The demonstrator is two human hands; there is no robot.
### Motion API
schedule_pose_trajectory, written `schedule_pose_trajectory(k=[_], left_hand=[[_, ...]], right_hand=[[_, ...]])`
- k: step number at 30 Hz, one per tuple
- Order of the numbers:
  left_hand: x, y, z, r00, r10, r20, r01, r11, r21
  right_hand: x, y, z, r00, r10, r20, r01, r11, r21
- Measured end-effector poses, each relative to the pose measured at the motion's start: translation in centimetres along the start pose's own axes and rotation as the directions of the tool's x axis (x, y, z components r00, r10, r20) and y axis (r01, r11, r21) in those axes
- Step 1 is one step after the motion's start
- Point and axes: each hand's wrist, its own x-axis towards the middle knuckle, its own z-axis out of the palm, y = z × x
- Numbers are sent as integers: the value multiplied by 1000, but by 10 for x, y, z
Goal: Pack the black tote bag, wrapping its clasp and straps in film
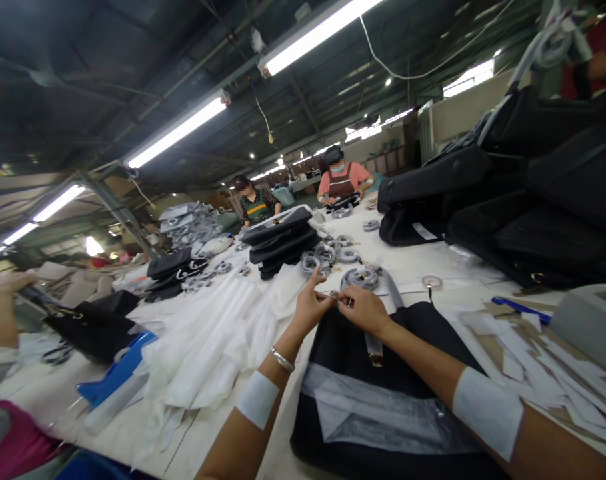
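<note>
A black bag (343,353) lies flat in front of me, with a band of clear plastic film (377,410) across its lower part. Above its far left edge my left hand (310,305) pinches a small thin piece, too small to make out, with a finger raised. Close beside it, my right hand (363,308) has its fingertips closed on the same small piece or one touching it. A grey wrapped strap (391,290) rises from the bag's far edge, and a metal-tipped end (375,357) rests on the bag below my right hand.
White plastic sleeves (207,340) spread at the left. Stacked black bags (283,243) and coiled grey straps (360,277) lie beyond. Paper strips (563,367) and a tape roll (432,282) are at the right. Two people work across the table; another person's hand (5,283) holds a black bag at far left.
</note>
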Motion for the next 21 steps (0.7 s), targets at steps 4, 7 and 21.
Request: schedule_pose_trajectory(k=[4,7,21], left_hand=[[0,-1,-2,998,48,28,-52,982,180],[-2,-2,-2,990,110,87,-133,931,340],[-3,-6,-6,994,92,54,-104,949,299]], right_hand=[[4,4,1,997,64,-32,-61,994,90],[8,9,3,990,136,-45,-126,977,174],[7,3,5,998,55,20,-58,914,401]])
